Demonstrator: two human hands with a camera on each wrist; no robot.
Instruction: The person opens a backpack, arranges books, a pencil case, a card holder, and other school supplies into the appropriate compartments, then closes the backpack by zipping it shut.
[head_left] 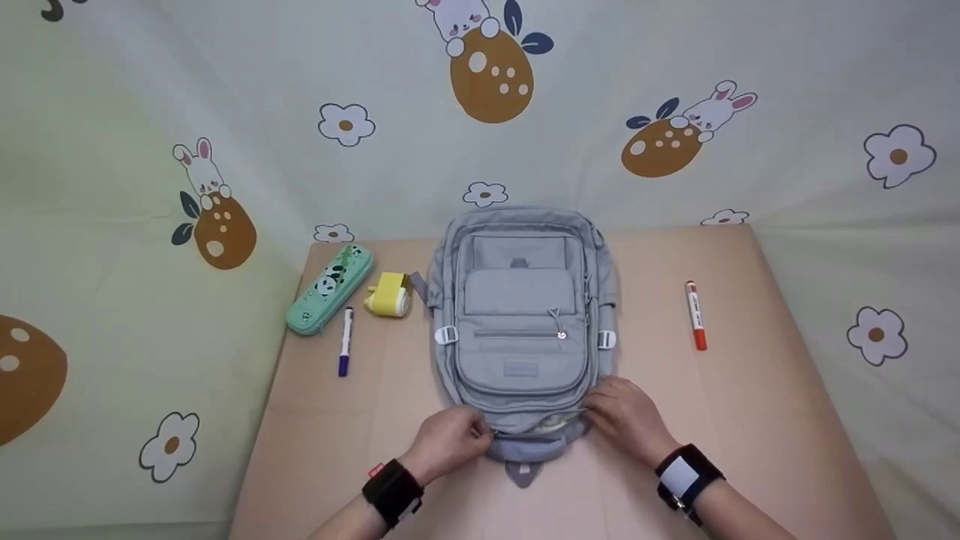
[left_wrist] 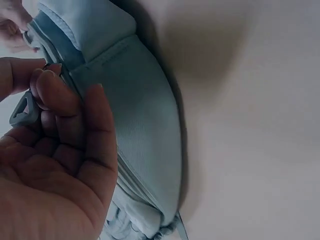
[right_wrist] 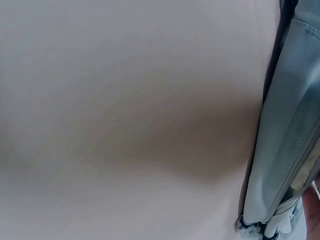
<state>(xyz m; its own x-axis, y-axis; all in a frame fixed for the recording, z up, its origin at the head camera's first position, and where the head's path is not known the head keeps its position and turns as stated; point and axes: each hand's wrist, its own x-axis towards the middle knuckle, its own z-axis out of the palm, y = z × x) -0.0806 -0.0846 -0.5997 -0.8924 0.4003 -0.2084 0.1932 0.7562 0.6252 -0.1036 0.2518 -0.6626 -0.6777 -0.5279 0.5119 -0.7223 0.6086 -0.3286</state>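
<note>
A grey-blue backpack lies front side up on the table, its top end toward the back wall. At its near end a zipped opening gapes partly, with something pale showing inside. My left hand pinches the zipper slider between thumb and index finger at the left end of this opening; the looped zipper pull hangs by the curled fingers in the left wrist view. On the right side, my right hand grips the edge of the opening. Only a sliver of that hand shows in the right wrist view.
Left of the backpack lie a green panda pencil case, a blue-capped marker and a small yellow and white object. A red-capped marker lies to the right. Patterned cloth hangs around the table.
</note>
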